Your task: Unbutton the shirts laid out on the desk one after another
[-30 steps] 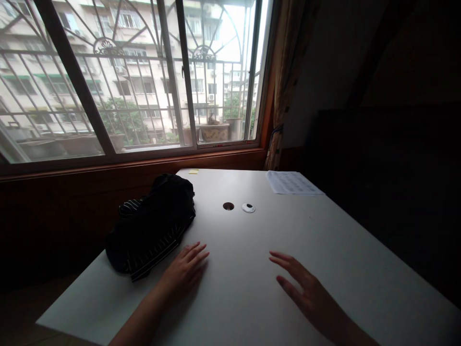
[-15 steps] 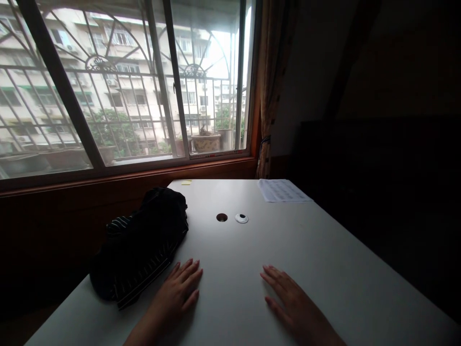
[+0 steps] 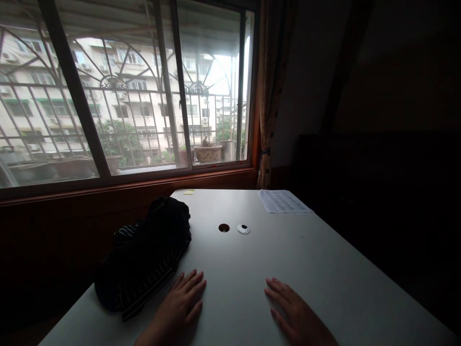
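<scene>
Both palms face down on a white table. My left hand lies flat with its fingers stretched forward, holding nothing. Just left of it is a crumpled black garment with thin white stripes; the fingers look close to its edge, though I cannot tell if they touch. My right hand rests flat on the bare tabletop, fingers stretched out and nothing in them. Beyond the hands are a round hole in the table and, to its right, a white cable-hole cover with a dark opening.
Printed paper sheets lie at the table's far right edge. A small yellow sticky note is at the far left corner. Behind the table are a sliding window with bars outside and a patterned curtain.
The whole scene sits slightly lower and a little further right in view, as the camera has tilted up. Both hands keep their places on the table.
</scene>
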Action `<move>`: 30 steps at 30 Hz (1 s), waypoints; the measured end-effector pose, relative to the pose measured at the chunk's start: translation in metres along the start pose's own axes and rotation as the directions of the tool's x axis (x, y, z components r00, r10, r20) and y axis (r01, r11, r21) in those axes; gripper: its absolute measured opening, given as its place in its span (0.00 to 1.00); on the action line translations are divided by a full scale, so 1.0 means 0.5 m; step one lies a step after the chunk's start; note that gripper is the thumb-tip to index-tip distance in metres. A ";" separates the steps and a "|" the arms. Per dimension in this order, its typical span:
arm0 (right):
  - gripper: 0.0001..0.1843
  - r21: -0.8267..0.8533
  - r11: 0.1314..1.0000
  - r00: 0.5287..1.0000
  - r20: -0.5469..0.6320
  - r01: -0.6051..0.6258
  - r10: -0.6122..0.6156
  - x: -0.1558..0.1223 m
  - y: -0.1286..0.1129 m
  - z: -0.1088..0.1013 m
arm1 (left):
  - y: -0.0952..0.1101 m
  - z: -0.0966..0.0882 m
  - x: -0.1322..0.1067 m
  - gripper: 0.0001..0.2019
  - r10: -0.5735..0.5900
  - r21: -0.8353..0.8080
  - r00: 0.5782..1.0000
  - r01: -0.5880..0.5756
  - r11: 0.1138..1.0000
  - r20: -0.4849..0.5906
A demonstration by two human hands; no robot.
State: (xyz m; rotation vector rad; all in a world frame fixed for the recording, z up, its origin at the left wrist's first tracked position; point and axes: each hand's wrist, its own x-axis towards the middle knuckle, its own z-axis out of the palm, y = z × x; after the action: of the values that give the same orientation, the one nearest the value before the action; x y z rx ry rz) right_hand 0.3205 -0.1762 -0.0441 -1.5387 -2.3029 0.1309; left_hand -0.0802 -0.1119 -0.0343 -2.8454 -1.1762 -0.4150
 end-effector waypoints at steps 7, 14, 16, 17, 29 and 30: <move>0.24 0.005 1.000 0.999 0.048 0.014 -0.014 0.001 0.008 -0.004 | -0.015 0.023 -0.007 0.30 0.088 0.085 0.991 -0.079 0.993 -0.099; 0.24 -0.006 1.000 0.996 0.081 -0.028 0.029 -0.001 -0.016 -0.026 | -0.027 0.030 -0.007 0.28 0.165 0.181 0.975 -0.137 0.974 -0.147; 0.24 0.004 0.999 0.995 0.096 -0.042 0.042 -0.002 -0.021 -0.031 | -0.031 0.032 -0.005 0.28 0.184 0.203 0.970 -0.151 0.968 -0.158; 0.24 0.013 0.999 0.994 0.099 -0.049 0.048 -0.002 -0.023 -0.032 | -0.033 0.033 -0.003 0.28 0.193 0.215 0.968 -0.157 0.964 -0.162; 0.24 0.105 0.991 0.995 0.066 -0.085 0.079 -0.009 -0.024 -0.030 | -0.027 0.026 -0.006 0.26 0.154 0.183 0.978 -0.127 0.975 -0.141; 0.24 0.103 0.990 0.994 0.066 -0.092 0.085 -0.010 -0.026 -0.032 | -0.024 0.024 -0.007 0.25 0.136 0.161 0.982 -0.115 0.980 -0.130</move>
State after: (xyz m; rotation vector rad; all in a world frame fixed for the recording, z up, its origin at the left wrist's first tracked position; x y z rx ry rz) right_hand 0.3164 -0.1878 -0.0271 -1.6040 -2.2359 0.3230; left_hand -0.0884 -0.1043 -0.0477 -2.6908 -0.9535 -0.4877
